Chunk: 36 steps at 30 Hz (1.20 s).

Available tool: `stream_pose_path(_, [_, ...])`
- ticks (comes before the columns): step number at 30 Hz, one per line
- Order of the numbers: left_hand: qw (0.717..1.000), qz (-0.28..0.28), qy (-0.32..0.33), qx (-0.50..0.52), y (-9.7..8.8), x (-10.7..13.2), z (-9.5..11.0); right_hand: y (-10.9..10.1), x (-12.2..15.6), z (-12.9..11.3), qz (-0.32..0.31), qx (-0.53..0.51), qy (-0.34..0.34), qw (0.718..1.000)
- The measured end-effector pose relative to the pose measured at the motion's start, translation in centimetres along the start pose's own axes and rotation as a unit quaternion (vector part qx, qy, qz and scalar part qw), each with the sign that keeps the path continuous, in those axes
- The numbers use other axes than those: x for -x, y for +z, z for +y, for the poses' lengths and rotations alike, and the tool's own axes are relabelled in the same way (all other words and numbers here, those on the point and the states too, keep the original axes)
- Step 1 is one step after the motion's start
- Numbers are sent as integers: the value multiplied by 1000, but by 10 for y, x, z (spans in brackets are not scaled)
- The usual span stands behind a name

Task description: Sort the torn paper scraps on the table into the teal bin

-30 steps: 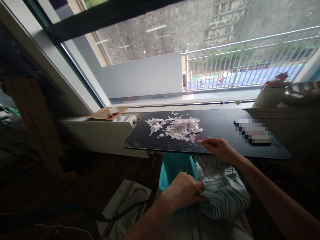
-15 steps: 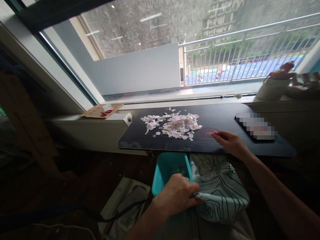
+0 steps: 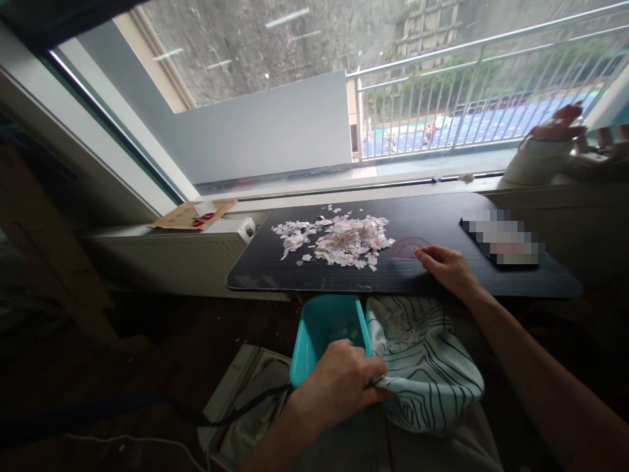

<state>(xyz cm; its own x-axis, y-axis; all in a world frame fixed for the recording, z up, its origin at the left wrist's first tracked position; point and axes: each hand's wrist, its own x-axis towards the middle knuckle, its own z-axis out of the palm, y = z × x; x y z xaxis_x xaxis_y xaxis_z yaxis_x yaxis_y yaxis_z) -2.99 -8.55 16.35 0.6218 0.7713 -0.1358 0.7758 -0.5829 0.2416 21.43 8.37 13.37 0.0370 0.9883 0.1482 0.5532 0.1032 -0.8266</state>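
Observation:
My left hand [image 3: 341, 377] is closed around the edge of a pale cloth bag [image 3: 432, 387] with dark stripes, which lies open and has scraps inside. Just left of that hand stands a turquoise plastic bin [image 3: 304, 337] with a few bits in it. Over the dark table [image 3: 275, 278], my right hand [image 3: 449, 269] pinches the right end of a clear pinkish protractor [image 3: 405, 248]. Left of the protractor spreads a heap of small white paper scraps [image 3: 351, 241].
A phone-like object [image 3: 501, 242], blurred out, lies on the table's right side. Red-handled scissors [image 3: 204, 219] rest on brown paper [image 3: 171, 216] above the radiator [image 3: 236, 226]. A white pot [image 3: 538, 160] sits on the sill, and the window is behind the table.
The view has shifted slightly, so everything sits a little higher. Both hands keep nearly the same places and hold as before.

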Motion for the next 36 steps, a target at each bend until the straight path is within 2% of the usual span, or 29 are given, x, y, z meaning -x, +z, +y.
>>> stream_pose_path(2, [1000,-1,3,-1,-1,1,0,-10,-6,-1,-14,112,5,994])
stream_pose_path(5, [1000,-2,15,-6,-1,2,-1,-32,-4,-9,-6,295,9,955])
stream_pose_path(7, [1000,-4,26,-13,-1,2,0,-44,9,-18,6,322,-40,946])
stream_pose_path(8, [999,-6,30,-19,-1,2,0,-47,18,-23,-30,304,-84,949])
stream_pose_path(10, [999,-9,38,-30,-1,1,3,-47,39,-31,-177,228,-169,943])
stream_pose_path(12, [998,-12,45,-35,-2,0,6,-39,58,-36,-348,165,-199,901])
stream_pose_path(13, [998,-15,47,-36,-3,1,8,-34,66,-36,-389,156,-204,885])
stream_pose_path(15, [998,-20,50,-37,-4,2,12,-24,77,-33,-424,173,-197,867])
stream_pose_path(18, [998,-18,54,-41,-6,5,15,-16,83,-26,-421,215,-194,859])
stream_pose_path(21, [997,-12,56,-43,-6,5,15,-17,84,-23,-382,252,-191,868])
stream_pose_path(27, [997,-26,55,-38,-9,3,16,-15,88,-29,-407,231,-209,859])
stream_pose_path(32, [997,-32,55,-36,-10,3,17,-11,88,-33,-372,283,-210,859])
stream_pose_path(36, [997,-36,56,-35,-10,3,17,-8,91,-40,-373,307,-227,846])
